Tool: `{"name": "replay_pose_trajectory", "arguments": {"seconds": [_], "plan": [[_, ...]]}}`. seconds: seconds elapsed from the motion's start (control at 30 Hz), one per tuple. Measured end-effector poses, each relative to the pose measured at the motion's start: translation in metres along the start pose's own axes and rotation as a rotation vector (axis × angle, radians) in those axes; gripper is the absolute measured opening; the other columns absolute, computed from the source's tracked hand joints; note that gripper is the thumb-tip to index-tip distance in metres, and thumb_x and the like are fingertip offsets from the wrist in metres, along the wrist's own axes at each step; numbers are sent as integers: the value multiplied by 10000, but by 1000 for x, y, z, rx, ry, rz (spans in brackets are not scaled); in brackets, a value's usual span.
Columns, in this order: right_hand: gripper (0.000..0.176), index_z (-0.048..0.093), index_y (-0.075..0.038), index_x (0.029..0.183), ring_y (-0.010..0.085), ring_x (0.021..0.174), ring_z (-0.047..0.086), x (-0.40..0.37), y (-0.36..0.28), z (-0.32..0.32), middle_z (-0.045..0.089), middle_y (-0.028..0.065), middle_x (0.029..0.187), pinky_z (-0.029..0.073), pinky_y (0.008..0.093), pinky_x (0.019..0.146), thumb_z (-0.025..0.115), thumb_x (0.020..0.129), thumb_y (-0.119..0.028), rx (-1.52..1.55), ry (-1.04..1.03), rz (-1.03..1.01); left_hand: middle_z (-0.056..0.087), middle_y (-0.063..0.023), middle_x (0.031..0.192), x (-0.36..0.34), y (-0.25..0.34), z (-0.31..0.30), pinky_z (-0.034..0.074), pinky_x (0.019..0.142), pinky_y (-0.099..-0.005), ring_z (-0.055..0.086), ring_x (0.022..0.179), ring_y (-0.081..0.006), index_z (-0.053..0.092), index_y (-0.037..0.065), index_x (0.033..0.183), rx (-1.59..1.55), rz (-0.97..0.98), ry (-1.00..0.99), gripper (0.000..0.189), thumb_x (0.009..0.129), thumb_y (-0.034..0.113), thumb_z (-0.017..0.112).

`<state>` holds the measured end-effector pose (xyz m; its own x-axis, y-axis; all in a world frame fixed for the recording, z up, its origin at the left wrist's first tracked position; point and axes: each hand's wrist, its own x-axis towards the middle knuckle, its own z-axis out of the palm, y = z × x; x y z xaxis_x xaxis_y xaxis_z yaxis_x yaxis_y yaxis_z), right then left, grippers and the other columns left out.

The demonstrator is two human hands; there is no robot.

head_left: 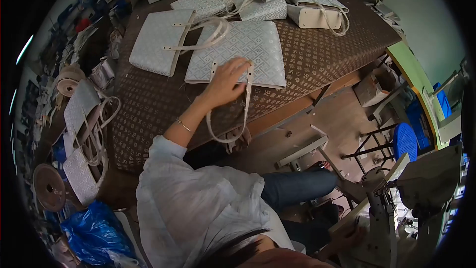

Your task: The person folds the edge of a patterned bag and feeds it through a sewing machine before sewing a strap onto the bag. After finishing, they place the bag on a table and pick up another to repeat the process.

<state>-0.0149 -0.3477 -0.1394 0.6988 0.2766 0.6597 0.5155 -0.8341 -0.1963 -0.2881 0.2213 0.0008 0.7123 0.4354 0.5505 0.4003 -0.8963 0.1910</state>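
Blue plastic bag (94, 231), blue stool (405, 140), sewing machine (421, 193), patterned brown tablecloth (317, 54), round spool (48, 187)

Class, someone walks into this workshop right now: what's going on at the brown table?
A person in a white shirt rests the left hand on a pale grey patterned tote bag lying flat on the brown patterned table, beside its looped strap, which hangs over the edge. More such bags lie beyond. The right hand is near a sewing machine.
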Motion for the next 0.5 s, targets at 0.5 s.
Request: {"name": "replay_pose_trajectory", "arguments": {"seconds": [0.5], "plan": [[176,608,20,1038,332,1062,551,-10,16,10,591,175,1102,434,417,942,510,935,-85,-22,-19,13,673,-155,926,-6,-331,-89,457,841,-401,636,921,-293,671,57,1053,-39,-824,233,580,949,520,338]]}}
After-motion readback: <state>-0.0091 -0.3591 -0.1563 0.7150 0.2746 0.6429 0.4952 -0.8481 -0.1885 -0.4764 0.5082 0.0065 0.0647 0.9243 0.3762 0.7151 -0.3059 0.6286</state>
